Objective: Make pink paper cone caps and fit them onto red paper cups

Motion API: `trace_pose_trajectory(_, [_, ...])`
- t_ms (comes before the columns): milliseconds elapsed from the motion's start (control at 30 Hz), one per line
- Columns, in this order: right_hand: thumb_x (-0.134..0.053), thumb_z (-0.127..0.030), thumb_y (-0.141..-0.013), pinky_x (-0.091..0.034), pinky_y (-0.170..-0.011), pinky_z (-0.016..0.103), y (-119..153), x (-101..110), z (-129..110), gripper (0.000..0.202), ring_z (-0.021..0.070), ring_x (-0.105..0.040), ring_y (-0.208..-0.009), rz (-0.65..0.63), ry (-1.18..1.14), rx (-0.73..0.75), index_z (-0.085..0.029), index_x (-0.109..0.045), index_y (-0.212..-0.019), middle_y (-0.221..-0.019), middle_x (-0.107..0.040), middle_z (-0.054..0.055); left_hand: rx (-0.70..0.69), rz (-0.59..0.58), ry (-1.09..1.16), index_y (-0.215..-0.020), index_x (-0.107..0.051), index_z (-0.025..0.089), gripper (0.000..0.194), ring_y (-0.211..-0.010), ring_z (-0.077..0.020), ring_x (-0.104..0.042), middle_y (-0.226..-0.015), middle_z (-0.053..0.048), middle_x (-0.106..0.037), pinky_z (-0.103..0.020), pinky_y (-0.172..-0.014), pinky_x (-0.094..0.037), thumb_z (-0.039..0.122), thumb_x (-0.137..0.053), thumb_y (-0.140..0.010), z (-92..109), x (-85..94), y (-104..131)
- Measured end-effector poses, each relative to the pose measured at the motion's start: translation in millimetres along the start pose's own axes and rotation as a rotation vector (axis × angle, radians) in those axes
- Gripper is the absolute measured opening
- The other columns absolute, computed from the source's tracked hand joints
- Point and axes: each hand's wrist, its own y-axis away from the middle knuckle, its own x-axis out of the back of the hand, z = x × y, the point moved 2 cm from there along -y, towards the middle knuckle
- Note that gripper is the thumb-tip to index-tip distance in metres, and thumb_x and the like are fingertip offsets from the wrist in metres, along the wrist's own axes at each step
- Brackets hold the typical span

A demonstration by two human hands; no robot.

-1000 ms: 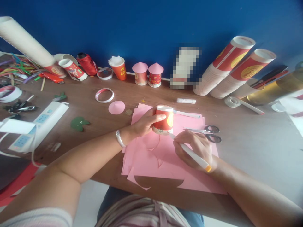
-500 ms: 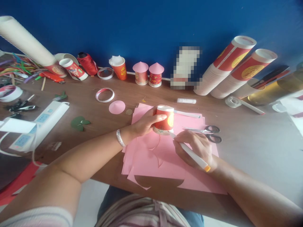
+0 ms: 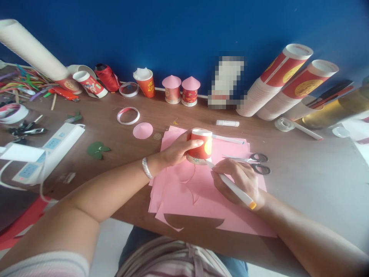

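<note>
My left hand (image 3: 180, 149) grips a short red paper cup (image 3: 203, 145) from its left side, thumb across the front. A white band with green marks runs round the cup's lower edge. My right hand (image 3: 238, 177) holds a white marker (image 3: 235, 189) with an orange end, its tip at the right of that band. Both hands are above pink paper sheets (image 3: 184, 196), some with curved cuts. Scissors (image 3: 259, 163) with black handles lie at the sheets' right edge. A pink paper cone (image 3: 143, 130) lies to the left of the sheets.
Two cups with pink cone roofs (image 3: 181, 90) stand by the blue wall. Stacked cups (image 3: 276, 80) lean at the right, near a tape roll (image 3: 285, 124). A glue stick (image 3: 227, 123) lies behind the sheets. A power strip (image 3: 49, 154) and green paper (image 3: 98, 150) are at the left.
</note>
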Motion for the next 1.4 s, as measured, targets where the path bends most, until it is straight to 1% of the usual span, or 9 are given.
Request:
trace_pose_trajectory(167, [-0.061,0.000,-0.088,-0.053,-0.052,0.022,-0.3,0.5,-0.6,0.022,0.0104,-0.063,-0.054,0.005,0.022,0.020,-0.021,-0.057,-0.095,-0.070,-0.066,-0.003,0.004,0.024,-0.023,-0.101,-0.065,0.015,0.028,-0.085,-0.0188,-0.062,-0.094,-0.007,-0.065,-0.028,-0.073,-0.052,0.039,-0.067,-0.088,-0.5,-0.1,1.6])
trace_pose_trajectory(467, [-0.060,-0.002,-0.090,-0.050,-0.051,0.023,-1.6,1.0,-0.1,0.023,0.0108,-0.061,-0.055,0.007,0.023,-0.001,-0.023,-0.055,-0.096,-0.071,-0.065,-0.003,-0.028,-0.002,-0.132,-0.098,-0.066,0.015,0.026,-0.086,-0.0210,-0.064,-0.093,-0.009,-0.068,-0.031,-0.076,-0.055,0.039,-0.063,-0.089,6.0,-0.4,1.2])
trace_pose_trajectory(567, [-0.060,-0.002,-0.090,-0.051,-0.052,0.022,-0.6,1.0,0.4,0.022,0.0106,-0.062,-0.056,-0.002,0.018,0.001,-0.022,-0.055,-0.096,-0.072,-0.065,-0.003,-0.037,-0.001,-0.151,-0.097,-0.066,0.016,0.026,-0.086,-0.0223,-0.065,-0.093,-0.010,-0.069,-0.033,-0.076,-0.056,0.040,-0.062,-0.089,7.7,-0.7,1.1])
trace_pose_trajectory(667, [-0.060,-0.002,-0.090,-0.050,-0.051,0.023,0.4,0.9,0.9,0.021,0.0106,-0.062,-0.056,0.001,0.014,0.008,-0.021,-0.056,-0.096,-0.073,-0.066,-0.002,-0.045,0.006,-0.162,-0.097,-0.066,0.016,0.025,-0.087,-0.0221,-0.065,-0.092,-0.009,-0.068,-0.033,-0.076,-0.056,0.040,-0.063,-0.089,7.7,-1.3,1.2])
trace_pose_trajectory(800, [-0.059,-0.002,-0.090,-0.051,-0.051,0.023,0.3,0.1,0.7,0.022,0.0106,-0.062,-0.055,-0.017,0.008,0.005,-0.022,-0.056,-0.096,-0.072,-0.065,-0.003,-0.047,0.012,-0.139,-0.098,-0.065,0.016,0.024,-0.085,-0.0199,-0.064,-0.092,-0.008,-0.066,-0.030,-0.074,-0.054,0.038,-0.062,-0.089,5.5,-1.5,1.2])
trace_pose_trajectory(933, [-0.060,-0.001,-0.089,-0.051,-0.050,0.023,-0.3,0.2,0.0,0.022,0.0109,-0.062,-0.055,-0.004,0.023,0.006,-0.022,-0.056,-0.095,-0.071,-0.066,-0.003,-0.031,-0.001,-0.098,-0.099,-0.065,0.015,0.026,-0.084,-0.0193,-0.063,-0.092,-0.008,-0.065,-0.028,-0.073,-0.053,0.039,-0.064,-0.088,2.5,-0.8,0.5])
trace_pose_trajectory(1067, [-0.061,-0.001,-0.088,-0.052,-0.052,0.023,0.0,-0.1,0.3,0.022,0.0111,-0.063,-0.056,-0.006,0.015,0.009,-0.022,-0.057,-0.096,-0.072,-0.066,-0.002,-0.035,-0.013,-0.108,-0.097,-0.065,0.015,0.025,-0.085,-0.0192,-0.063,-0.092,-0.008,-0.066,-0.028,-0.073,-0.053,0.038,-0.063,-0.089,2.7,-1.0,0.1])
trace_pose_trajectory(1267, [-0.061,-0.002,-0.089,-0.051,-0.052,0.023,1.9,-1.6,1.6,0.021,0.0108,-0.061,-0.055,-0.004,0.006,0.000,-0.022,-0.057,-0.096,-0.073,-0.066,-0.003,-0.046,0.001,-0.132,-0.096,-0.066,0.016,0.023,-0.084,-0.0203,-0.063,-0.091,-0.008,-0.066,-0.030,-0.074,-0.054,0.039,-0.064,-0.088,5.9,-1.5,0.8])
trace_pose_trajectory(1400, [-0.060,-0.001,-0.089,-0.050,-0.051,0.022,2.1,-1.2,0.9,0.022,0.0105,-0.062,-0.056,-0.011,0.010,0.001,-0.022,-0.057,-0.096,-0.073,-0.066,-0.002,-0.021,0.011,-0.111,-0.099,-0.065,0.016,0.026,-0.086,-0.0204,-0.063,-0.094,-0.008,-0.067,-0.031,-0.075,-0.054,0.039,-0.064,-0.088,5.3,-1.4,1.4])
